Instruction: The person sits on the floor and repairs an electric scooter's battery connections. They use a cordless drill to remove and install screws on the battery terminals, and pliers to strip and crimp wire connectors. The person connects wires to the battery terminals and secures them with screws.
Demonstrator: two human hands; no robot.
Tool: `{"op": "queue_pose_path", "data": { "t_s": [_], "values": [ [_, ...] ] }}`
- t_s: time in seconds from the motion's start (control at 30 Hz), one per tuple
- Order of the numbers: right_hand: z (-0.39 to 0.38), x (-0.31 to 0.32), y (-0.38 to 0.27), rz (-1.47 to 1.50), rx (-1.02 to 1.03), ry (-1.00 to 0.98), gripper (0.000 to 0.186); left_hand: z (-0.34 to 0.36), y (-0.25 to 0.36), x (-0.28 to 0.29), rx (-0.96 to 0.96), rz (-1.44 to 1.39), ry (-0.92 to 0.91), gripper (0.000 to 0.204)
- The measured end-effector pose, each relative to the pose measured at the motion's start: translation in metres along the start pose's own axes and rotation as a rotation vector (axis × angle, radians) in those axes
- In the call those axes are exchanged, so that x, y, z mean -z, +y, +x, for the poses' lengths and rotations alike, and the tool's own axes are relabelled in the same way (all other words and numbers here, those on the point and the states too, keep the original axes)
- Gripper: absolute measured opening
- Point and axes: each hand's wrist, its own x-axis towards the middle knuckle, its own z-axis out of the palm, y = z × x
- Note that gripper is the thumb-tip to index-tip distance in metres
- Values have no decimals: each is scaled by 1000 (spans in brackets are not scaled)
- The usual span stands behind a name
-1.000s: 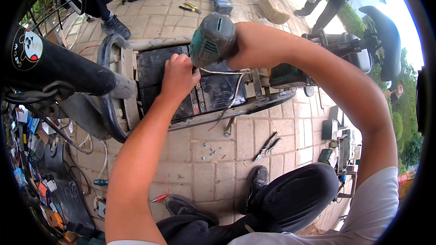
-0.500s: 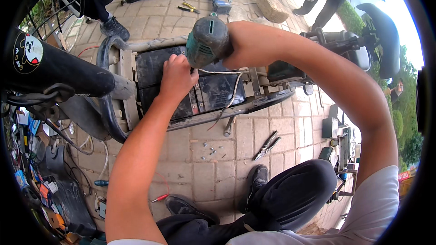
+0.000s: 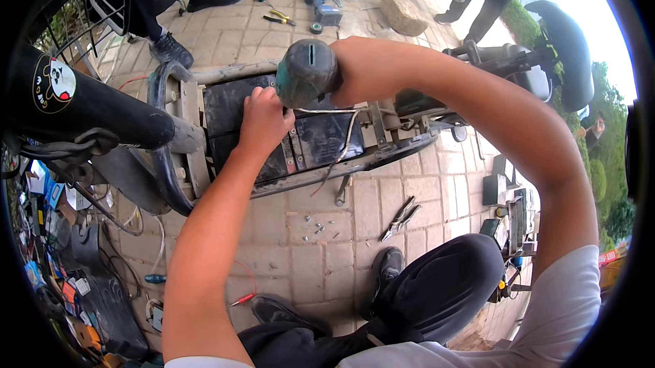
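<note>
My right hand (image 3: 346,71) is wrapped round the handle of a dark green power drill (image 3: 305,76), held upright over an electric scooter's open floor frame (image 3: 273,188). Under it sit black battery blocks (image 3: 333,137) joined by wires and small terminal screws. My left hand (image 3: 265,117) is closed right beside the drill's lower end, over the batteries. Its fingertips and whatever they pinch are hidden, as is the drill's tip. A pale cable (image 3: 349,137) crosses the batteries to the right of my hands.
Pliers (image 3: 401,218) and several loose screws (image 3: 318,226) lie on the paving near me. Beyond the frame are another drill (image 3: 323,8), yellow-handled pliers (image 3: 278,18), tape (image 3: 316,28) and a stone block (image 3: 403,15). Clutter fills the left; two people are at the back.
The view has shifted slightly. Both hands and the drill stay at nearly the same spot over the batteries, and the drill is a little more tilted.
</note>
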Motion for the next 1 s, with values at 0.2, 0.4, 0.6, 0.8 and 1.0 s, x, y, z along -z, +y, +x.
{"op": "queue_pose_path", "data": {
  "t_s": [0.2,0.4,0.6,0.8,1.0],
  "values": [
    [8,-1,12,-91,23,57,36,1,3,3,6,23,-30,12],
    [7,0,9,90,-155,34,39,7,8,14,82,-64,-113,21],
    [-1,0,7,189,-206,49,38,4,37,21,303,-665,23,45],
    [1,-2,15,218,-203,73,36,13,42,26,330,-777,-13,49],
    [-2,2,9,203,-188,51,36,28,46,24,295,-814,-31,55]
  ]
}}
